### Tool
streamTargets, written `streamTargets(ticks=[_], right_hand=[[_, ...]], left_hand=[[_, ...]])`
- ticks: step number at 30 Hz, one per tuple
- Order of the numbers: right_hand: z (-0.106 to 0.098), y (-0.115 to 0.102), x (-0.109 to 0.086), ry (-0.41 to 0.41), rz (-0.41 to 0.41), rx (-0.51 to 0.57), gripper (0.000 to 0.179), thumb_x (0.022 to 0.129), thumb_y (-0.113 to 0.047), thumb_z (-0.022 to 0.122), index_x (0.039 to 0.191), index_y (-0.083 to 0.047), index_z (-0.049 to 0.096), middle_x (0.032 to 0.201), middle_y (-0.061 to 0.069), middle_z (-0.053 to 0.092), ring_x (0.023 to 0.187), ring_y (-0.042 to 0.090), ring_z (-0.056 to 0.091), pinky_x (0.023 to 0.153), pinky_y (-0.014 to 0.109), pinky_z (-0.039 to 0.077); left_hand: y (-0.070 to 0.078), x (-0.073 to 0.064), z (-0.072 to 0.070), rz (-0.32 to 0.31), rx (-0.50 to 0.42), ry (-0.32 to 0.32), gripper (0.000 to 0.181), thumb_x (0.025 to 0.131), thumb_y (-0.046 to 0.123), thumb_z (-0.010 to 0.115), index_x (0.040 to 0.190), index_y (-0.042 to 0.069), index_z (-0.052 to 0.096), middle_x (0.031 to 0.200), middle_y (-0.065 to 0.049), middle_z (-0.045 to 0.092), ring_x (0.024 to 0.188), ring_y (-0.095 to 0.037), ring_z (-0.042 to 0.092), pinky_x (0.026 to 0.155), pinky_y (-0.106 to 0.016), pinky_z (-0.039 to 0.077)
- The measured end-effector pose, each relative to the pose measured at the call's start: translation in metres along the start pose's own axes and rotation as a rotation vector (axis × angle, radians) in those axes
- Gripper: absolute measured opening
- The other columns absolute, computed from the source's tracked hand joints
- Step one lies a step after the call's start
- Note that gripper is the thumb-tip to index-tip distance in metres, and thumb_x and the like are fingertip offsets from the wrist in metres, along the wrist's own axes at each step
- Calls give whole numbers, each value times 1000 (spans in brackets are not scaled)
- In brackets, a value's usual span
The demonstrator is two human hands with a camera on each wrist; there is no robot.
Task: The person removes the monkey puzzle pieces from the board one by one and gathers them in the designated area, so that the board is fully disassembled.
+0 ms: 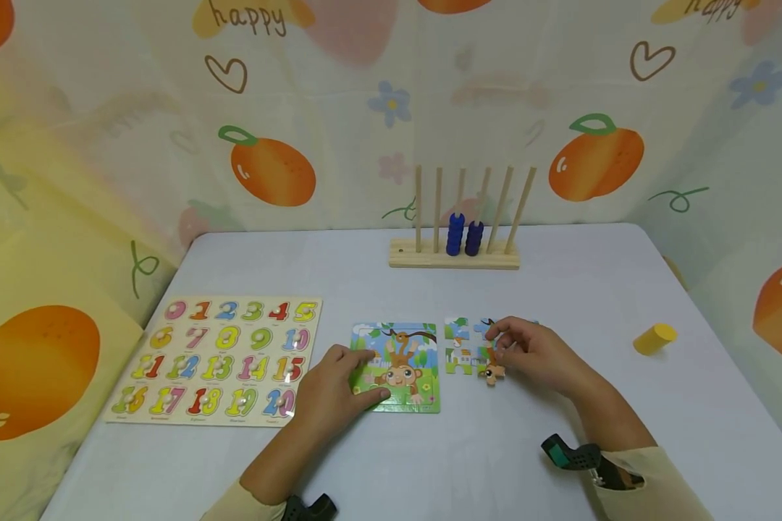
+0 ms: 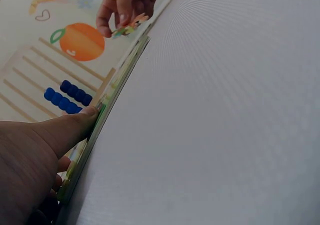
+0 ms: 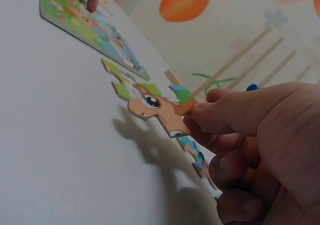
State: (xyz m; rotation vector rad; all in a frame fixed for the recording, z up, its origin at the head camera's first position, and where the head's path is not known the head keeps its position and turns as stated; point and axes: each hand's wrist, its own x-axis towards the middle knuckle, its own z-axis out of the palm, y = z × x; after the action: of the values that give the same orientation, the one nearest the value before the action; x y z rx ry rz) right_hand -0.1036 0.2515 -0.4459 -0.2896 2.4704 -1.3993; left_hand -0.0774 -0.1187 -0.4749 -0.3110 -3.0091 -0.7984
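A monkey jigsaw puzzle board (image 1: 426,401) lies on the table in front of me. My left hand (image 1: 329,387) rests at its left side, thumb and forefinger spread apart over the picture. In the left wrist view the thumb (image 2: 75,125) presses at the board's near edge. To the right of the board, my right hand (image 1: 541,354) pinches a brown jigsaw piece (image 3: 165,112) with a printed eye between thumb and fingers. This piece is tilted and casts a shadow on the table. Several loose jigsaw pieces (image 1: 458,359) lie beneath and beside the right hand, which partly covers them.
A number puzzle board (image 1: 218,351) lies at the left, close to the left hand. At the back stands a wooden peg rack (image 1: 423,259) with blue beads on two pegs. A yellow cylinder (image 1: 654,339) lies at the right. Patterned cloth (image 1: 469,94) hangs behind the table.
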Motion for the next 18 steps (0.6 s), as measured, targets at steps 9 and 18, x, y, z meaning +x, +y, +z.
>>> streamTargets(ticks=[9,18], right_hand=[[-2,10,-6,39,-24,-26,25,100,-5,72,125,-9,66,93,4,66,75,16,55,67,27,45],[0,14,-7,77,-26,-89,24,100,-8,75,123,-11,68,93,1,67,67,13,49,62,28,42]], left_hand=[[-1,0,-1,2,0,5,67,76,54,95,133,25,75,101,5,55,72,-10,45,59,-28,39],[-1,0,0,2,-8,-6,68,77,54,94,134,24,75,100,5,54,71,-10,44,59,-28,39]])
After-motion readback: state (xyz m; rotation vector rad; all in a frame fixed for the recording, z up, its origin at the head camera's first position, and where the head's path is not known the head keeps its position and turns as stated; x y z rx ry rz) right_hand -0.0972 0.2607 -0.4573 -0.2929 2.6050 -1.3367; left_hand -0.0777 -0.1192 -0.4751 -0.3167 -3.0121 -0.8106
